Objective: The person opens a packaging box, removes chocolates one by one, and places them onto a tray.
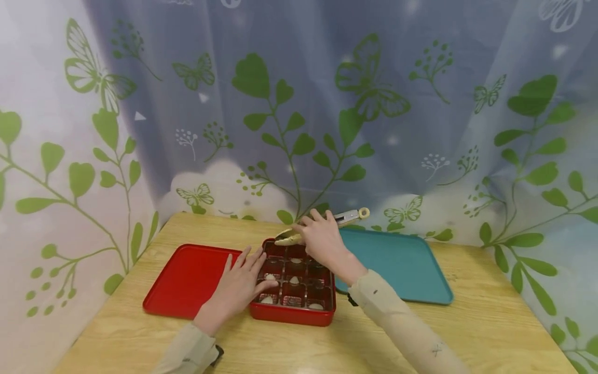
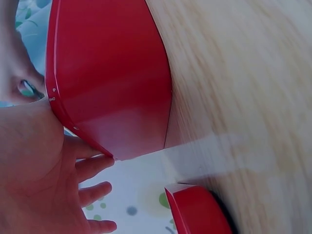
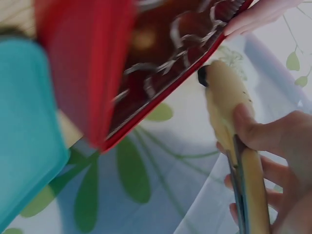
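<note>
My right hand (image 1: 325,243) grips a pair of metal tongs (image 1: 347,217) with cream-coloured tips, held over the far left part of a red box (image 1: 291,314). In the right wrist view, a small dark thing (image 3: 203,76) shows at the end of the tongs; its kind cannot be made out. A clear divided insert fills the box, and small whitish pieces (image 1: 294,281) sit in several compartments. With fingers spread, my left hand (image 1: 235,286) rests on the box's left rim. The far right compartments are partly hidden behind the right hand.
A flat red tray or lid (image 1: 189,280) lies left of the box, partly under the left hand. To the right is a teal tray (image 1: 397,265), its near left part behind the right arm. A patterned curtain (image 1: 299,130) hangs behind the wooden table (image 1: 374,343).
</note>
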A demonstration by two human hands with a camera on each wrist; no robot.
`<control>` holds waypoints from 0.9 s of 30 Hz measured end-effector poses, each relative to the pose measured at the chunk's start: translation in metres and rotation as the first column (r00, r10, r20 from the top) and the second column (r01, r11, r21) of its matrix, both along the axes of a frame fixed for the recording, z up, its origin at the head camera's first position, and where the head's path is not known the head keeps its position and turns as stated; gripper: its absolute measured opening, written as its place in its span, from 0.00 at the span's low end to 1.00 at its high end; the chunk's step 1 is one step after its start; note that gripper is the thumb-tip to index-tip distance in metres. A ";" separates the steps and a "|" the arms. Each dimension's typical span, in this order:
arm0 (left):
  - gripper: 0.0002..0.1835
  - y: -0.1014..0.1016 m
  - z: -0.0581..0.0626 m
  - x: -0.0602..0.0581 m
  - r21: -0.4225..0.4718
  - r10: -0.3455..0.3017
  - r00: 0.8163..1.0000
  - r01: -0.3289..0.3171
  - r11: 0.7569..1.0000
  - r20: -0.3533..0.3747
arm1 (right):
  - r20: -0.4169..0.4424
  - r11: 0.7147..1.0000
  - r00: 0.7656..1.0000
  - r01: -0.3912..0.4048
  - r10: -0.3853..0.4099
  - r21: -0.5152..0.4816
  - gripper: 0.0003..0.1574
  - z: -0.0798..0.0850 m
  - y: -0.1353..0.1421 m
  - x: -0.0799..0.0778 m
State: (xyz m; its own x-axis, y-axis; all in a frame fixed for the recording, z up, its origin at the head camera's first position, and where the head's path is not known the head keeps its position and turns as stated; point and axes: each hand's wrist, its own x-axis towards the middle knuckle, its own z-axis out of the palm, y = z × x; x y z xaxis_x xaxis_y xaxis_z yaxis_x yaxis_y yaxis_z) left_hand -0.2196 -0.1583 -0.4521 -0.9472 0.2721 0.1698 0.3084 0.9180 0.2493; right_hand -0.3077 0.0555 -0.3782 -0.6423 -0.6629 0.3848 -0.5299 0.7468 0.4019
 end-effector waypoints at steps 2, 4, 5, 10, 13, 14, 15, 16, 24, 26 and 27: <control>0.43 0.000 0.000 0.000 0.001 -0.003 1.000 0.003 1.000 -0.001 | -0.029 0.998 1.000 -0.010 0.008 -0.061 0.24 -0.001 0.012 -0.002; 0.43 0.000 0.000 0.000 0.005 -0.006 1.000 0.006 1.000 -0.003 | -0.045 0.993 0.999 -0.010 0.005 -0.117 0.25 -0.002 0.025 -0.005; 0.43 0.000 0.000 0.000 0.008 -0.007 1.000 0.007 1.000 -0.004 | -0.049 0.989 0.999 -0.008 0.001 -0.145 0.26 -0.002 0.032 -0.006; 0.44 -0.002 -0.001 0.001 0.001 -0.002 1.000 0.002 1.000 0.005 | -0.060 0.970 0.997 0.024 -0.039 -0.240 0.27 -0.007 0.069 -0.019; 0.44 -0.004 -0.001 0.002 -0.001 0.000 1.000 0.000 1.000 0.005 | -0.057 0.963 0.995 0.060 -0.077 -0.264 0.27 -0.013 0.091 -0.029; 0.44 -0.004 -0.001 0.002 -0.005 0.000 1.000 0.000 1.000 0.004 | -0.048 0.961 0.994 0.081 -0.097 -0.266 0.27 -0.015 0.097 -0.032; 0.44 -0.004 -0.001 0.002 -0.003 -0.001 1.000 0.001 1.000 0.004 | -0.036 0.959 0.993 0.102 -0.116 -0.266 0.26 -0.018 0.103 -0.035; 0.44 -0.004 -0.001 0.002 -0.002 -0.002 1.000 0.002 1.000 0.002 | -0.026 0.957 0.990 0.126 -0.137 -0.262 0.26 -0.021 0.108 -0.037; 0.44 -0.002 -0.002 0.001 -0.004 -0.002 1.000 0.002 1.000 0.014 | 0.003 0.962 0.977 0.210 -0.213 -0.177 0.20 -0.048 0.133 -0.048; 0.44 -0.001 -0.001 0.001 0.001 -0.006 1.000 0.006 1.000 0.019 | 0.011 0.962 0.976 0.218 -0.219 -0.162 0.21 -0.052 0.136 -0.049; 0.44 -0.001 -0.001 0.001 0.005 -0.008 1.000 0.008 1.000 0.020 | 0.016 0.963 0.975 0.220 -0.220 -0.156 0.22 -0.053 0.137 -0.049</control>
